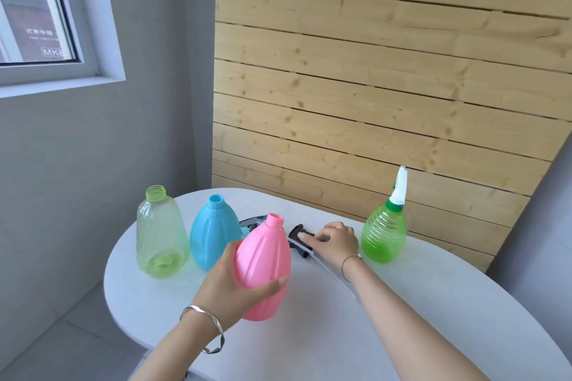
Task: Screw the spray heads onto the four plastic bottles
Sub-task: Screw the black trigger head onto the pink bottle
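Pale wooden slat wall (371, 71) behind a rounded white surface (309, 343), with a grey wall and a window (37, 9) up and to the left of the pink bottle. The pink bottle (263, 260), its neck open, stands tilted at the near middle of the surface. The left hand (229, 288) holds it low on the body. The thumb lies across the front, the fingers are hidden behind the bottle, and whether the base rests on the surface cannot be told.

Just right of the pink bottle, the right hand (335, 241) curls its grip over a black spray head (297, 232) lying on the surface. Most of the head is covered by the hand. Its clear tube (328, 272) runs toward the viewer beside the right wrist, faint against the white.

Left of the pink bottle stands a blue bottle (210, 235), partly overlapped by it. Further left is a pale green bottle (161, 235). Both are uncapped. Behind the pink bottle's neck a dark part (252, 221) shows, mostly hidden and too little to name. Well right of the pink bottle stands a green bottle (383, 235) already fitted with a white spray head (399, 187). A bracelet circles each wrist.
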Available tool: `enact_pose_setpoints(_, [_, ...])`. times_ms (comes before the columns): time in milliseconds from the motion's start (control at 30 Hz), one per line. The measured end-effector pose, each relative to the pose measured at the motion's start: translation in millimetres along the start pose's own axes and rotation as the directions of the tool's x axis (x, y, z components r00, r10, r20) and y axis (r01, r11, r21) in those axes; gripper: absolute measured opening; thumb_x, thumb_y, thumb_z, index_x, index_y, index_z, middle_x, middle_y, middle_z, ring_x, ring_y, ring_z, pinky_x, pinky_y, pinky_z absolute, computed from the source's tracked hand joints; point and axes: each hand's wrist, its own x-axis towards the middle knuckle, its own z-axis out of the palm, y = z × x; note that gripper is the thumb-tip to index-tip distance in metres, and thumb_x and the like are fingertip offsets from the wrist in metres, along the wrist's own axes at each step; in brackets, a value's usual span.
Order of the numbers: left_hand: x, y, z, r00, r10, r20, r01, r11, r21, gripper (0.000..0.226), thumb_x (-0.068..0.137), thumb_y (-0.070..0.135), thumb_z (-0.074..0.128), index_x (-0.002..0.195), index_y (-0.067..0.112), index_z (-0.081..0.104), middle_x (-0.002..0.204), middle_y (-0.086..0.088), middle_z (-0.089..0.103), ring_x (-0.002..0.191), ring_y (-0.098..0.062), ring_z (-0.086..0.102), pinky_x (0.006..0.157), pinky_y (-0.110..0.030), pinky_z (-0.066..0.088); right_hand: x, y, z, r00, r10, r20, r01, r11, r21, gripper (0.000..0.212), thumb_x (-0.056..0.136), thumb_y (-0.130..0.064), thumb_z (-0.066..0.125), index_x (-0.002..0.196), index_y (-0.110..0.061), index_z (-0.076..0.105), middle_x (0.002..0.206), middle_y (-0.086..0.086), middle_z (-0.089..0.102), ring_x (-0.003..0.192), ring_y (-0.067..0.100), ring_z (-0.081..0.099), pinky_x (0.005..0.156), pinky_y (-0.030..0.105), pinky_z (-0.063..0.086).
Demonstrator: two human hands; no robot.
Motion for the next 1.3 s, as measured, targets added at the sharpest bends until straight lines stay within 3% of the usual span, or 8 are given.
enact_pose_setpoints(100, [0.8, 0.2, 1.5, 1.0, 0.007, 0.008, -0.007, 1.0, 0.007, 0.089, 0.037, 0.075, 0.069, 0.114, 0.039, 0.04, 0.099, 0.017, 0.058, 0.088, -0.001, 0.058, 0.059, -0.017, 0.046, -3.8, -2.2, 1.3, 0.999, 0.016, 0.043, -0.013, 0.997, -0.081, 0.036, 0.065, -0.069, 0.065, 0.066, -0.033, 0.069, 0.134, -0.005, 0.049, 0.131, 0.018, 0.034, 0.111, 0.029, 0.021])
enact_pose_setpoints(200, [0.6, 0.1, 3.0, 1.0, 0.014, 0.008, -0.014, 1.0, 0.001, 0.09, 0.037, 0.074, 0.07, 0.115, 0.039, 0.041, 0.1, 0.016, 0.058, 0.088, -0.001, 0.058, 0.06, -0.016, 0.045, -4.0, -4.7, -0.3, 0.993, 0.041, 0.112, -0.027, 0.992, -0.122, 0.042, 0.066, -0.07, 0.062, 0.081, -0.034, 0.076, 0.15, 0.0, 0.036, 0.142, 0.022, 0.018, 0.115, 0.036, 0.011])
enact_pose_setpoints(500, [-3.3, 0.0, 4.3, 1.0, 0.021, 0.016, -0.021, 1.0, 0.0, 0.089, 0.039, 0.071, 0.073, 0.115, 0.039, 0.039, 0.101, 0.018, 0.057, 0.088, -0.001, 0.058, 0.059, -0.016, 0.045, -29.7, -8.5, 5.0, 0.997, 0.026, 0.075, -0.017, 0.992, -0.122, 0.039, 0.065, -0.063, 0.067, 0.077, -0.028, 0.077, 0.156, 0.001, 0.031, 0.149, 0.026, -0.004, 0.115, 0.046, -0.014])
enact_pose_setpoints(767, [-14.3, 6.5, 10.0, 0.999, 0.048, -0.006, -0.049, 0.998, -0.029, 0.076, 0.055, 0.053, 0.083, 0.114, 0.036, 0.038, 0.101, 0.02, 0.054, 0.09, 0.002, 0.055, 0.06, -0.017, 0.045, -75.5, -5.7, -15.8, 0.998, 0.017, -0.064, -0.016, 1.0, 0.022, 0.025, 0.072, -0.055, 0.07, 0.083, -0.033, 0.077, 0.144, -0.004, 0.048, 0.146, 0.021, 0.014, 0.117, 0.036, 0.003])
enact_pose_setpoints(900, [-19.2, 11.1, 11.3, 0.996, 0.077, -0.035, -0.078, 0.995, -0.058, 0.075, 0.056, 0.05, 0.084, 0.114, 0.037, 0.038, 0.102, 0.02, 0.054, 0.09, 0.0, 0.055, 0.059, -0.015, 0.045, -97.7, -6.6, -26.8, 0.986, 0.065, -0.156, -0.029, 0.974, 0.225, 0.028, 0.075, -0.045, 0.072, 0.085, -0.02, 0.079, 0.109, 0.006, 0.071, 0.1, 0.02, 0.053, 0.085, 0.027, 0.035])
enact_pose_setpoints(1033, [-26.2, 13.8, 13.7, 0.993, 0.114, 0.007, -0.114, 0.992, -0.052, 0.076, 0.055, 0.051, 0.084, 0.114, 0.04, 0.037, 0.103, 0.023, 0.053, 0.092, 0.004, 0.054, 0.062, -0.016, 0.045, -116.5, -11.3, -46.8, 0.974, 0.21, -0.084, -0.111, 0.768, 0.63, 0.025, 0.079, -0.034, 0.073, 0.079, -0.009, 0.075, 0.072, 0.001, 0.068, 0.073, 0.018, 0.059, 0.063, 0.02, 0.042])
enact_pose_setpoints(1167, [-28.9, 16.6, 15.2, 0.993, 0.113, 0.033, -0.111, 0.993, -0.038, 0.084, 0.048, 0.06, 0.082, 0.117, 0.038, 0.039, 0.103, 0.019, 0.055, 0.091, -0.001, 0.056, 0.062, -0.017, 0.045, -122.7, -19.1, -58.0, 0.959, 0.234, 0.161, -0.257, 0.473, 0.843, 0.016, 0.085, -0.029, 0.067, 0.081, -0.013, 0.071, 0.076, -0.001, 0.071, 0.069, 0.013, 0.069, 0.059, 0.016, 0.046])
enact_pose_setpoints(1300, [-29.9, 18.3, 16.6, 0.988, 0.136, 0.075, -0.135, 0.991, -0.027, 0.089, 0.039, 0.067, 0.075, 0.117, 0.04, 0.041, 0.104, 0.018, 0.057, 0.093, -0.004, 0.059, 0.067, -0.021, 0.049, -122.7, -24.9, -71.3, 0.948, 0.112, 0.298, -0.3, 0.004, 0.954, 0.011, 0.09, -0.019, 0.06, 0.092, -0.01, 0.065, 0.089, 0.004, 0.067, 0.069, 0.01, 0.07, 0.095, 0.028, 0.05])
